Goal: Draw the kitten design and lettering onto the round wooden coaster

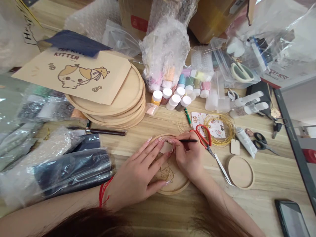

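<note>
A round, smooth-grained wooden plaque [174,184] was held at six o'clock under the left hand [137,174], its fingers spread, while a thin black brush [188,140] was pinched in the right hand [189,154].

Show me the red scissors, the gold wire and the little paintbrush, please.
Red scissors [210,138], head view, on the red handle.
Gold wire [232,130], head view, on the coil's right edge.
Paintbrush [191,140], head view, on the black handle.
</note>
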A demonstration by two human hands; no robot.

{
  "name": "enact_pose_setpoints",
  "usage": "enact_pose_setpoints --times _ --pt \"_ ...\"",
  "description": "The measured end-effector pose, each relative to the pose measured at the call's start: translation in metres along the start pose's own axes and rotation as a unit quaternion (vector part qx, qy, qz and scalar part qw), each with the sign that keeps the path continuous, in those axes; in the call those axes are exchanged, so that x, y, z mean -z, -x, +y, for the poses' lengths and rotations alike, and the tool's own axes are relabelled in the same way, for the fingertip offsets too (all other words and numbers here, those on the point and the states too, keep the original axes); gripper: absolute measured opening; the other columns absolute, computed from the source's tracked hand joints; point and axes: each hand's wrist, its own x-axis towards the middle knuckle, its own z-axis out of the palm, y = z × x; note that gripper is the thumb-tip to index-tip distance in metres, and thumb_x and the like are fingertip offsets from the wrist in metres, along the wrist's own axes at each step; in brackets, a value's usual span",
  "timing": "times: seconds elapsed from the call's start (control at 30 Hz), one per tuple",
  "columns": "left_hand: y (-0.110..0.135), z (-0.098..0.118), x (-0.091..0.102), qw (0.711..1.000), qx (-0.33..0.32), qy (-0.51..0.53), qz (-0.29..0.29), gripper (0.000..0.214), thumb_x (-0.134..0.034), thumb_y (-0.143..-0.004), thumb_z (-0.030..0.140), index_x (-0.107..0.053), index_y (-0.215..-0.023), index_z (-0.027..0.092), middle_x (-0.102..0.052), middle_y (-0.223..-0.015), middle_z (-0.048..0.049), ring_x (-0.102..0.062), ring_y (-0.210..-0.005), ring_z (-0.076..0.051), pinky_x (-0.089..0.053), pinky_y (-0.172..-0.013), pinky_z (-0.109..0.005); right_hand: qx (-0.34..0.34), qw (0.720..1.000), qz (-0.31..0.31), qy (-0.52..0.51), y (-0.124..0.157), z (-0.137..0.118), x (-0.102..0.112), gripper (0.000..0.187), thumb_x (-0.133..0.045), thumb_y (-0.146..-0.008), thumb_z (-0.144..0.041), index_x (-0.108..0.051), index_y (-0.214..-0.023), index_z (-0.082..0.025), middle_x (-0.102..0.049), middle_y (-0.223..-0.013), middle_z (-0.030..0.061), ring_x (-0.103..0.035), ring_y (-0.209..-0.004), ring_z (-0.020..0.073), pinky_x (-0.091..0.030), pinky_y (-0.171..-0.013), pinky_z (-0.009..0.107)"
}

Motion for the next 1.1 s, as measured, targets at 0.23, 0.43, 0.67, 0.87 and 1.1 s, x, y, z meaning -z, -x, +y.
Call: enact_pose_setpoints --times 0.23,0.43,0.67,0.87,1.1 --pt "0.001 0.0 -0.001 1.0 0.004 0.01 -0.002 0.061 -0.055 -0.093 0.045 -0.047 -0.141 0.008 -0.036 -0.153 -0.0198 -0.031 -0.144 -0.033 -0.034 -0.117 -0.051 -0.018 0.999 0.02 0.029 0.005 -0.008 -0.006 0.01 -0.059 -0.085 -0.018 -0.051 -0.081 -0.023 -0.059 -0.071 -0.0003 -0.059 -0.059 0.0155 -0.048 -0.052 0.028" --pt "0.001 -0.001 -0.001 1.0 0.003 0.013 0.008 0.063 -0.053 -0.093 0.045 -0.044 -0.142 0.006 -0.037 -0.152 -0.0205 -0.031 -0.144 -0.033 -0.035 -0.117 -0.05 0.036 0.996 0.043 0.074 0.009 -0.02 -0.01 0.01 -0.057 -0.088 -0.019 -0.051 -0.082 -0.024 -0.061 -0.071 0.0003 -0.061 -0.064 0.0166 -0.05 -0.058 0.03" --pt "0.0 0.0 0.001 1.0 -0.004 -0.004 -0.006 0.064 -0.057 -0.092 0.044 -0.044 -0.142 0.006 -0.035 -0.153 -0.022 -0.03 -0.144 -0.035 -0.034 -0.117 -0.052 -0.016 0.997 0.072 0.012 0.006 -0.014 -0.005 0.009 -0.06 -0.086 -0.018 -0.052 -0.085 -0.023 -0.062 -0.075 0.0019 -0.06 -0.064 0.0175 -0.05 -0.055 0.031" --pt "0.0 0.0 0.0 1.0 -0.003 -0.003 -0.007 0.064 -0.057 -0.091 0.044 -0.045 -0.141 0.005 -0.034 -0.153 -0.0222 -0.029 -0.144 -0.034 -0.033 -0.117 -0.051 -0.025 0.999 0.037 -0.014 0.005 -0.011 -0.007 0.01 -0.06 -0.084 -0.016 -0.052 -0.082 -0.023 -0.06 -0.073 0.0009 -0.059 -0.062 0.0166 -0.049 -0.053 0.03" --pt "0.0 0.0 0.0 1.0 -0.001 -0.001 -0.004 0.062 -0.057 -0.091 0.044 -0.048 -0.139 0.006 -0.036 -0.152 -0.0213 -0.03 -0.144 -0.034 -0.034 -0.118 -0.051 -0.025 0.999 0.036 -0.016 0.006 -0.011 -0.005 0.011 -0.06 -0.084 -0.015 -0.052 -0.084 -0.023 -0.06 -0.076 0.0014 -0.061 -0.065 0.0161 -0.05 -0.053 0.028"
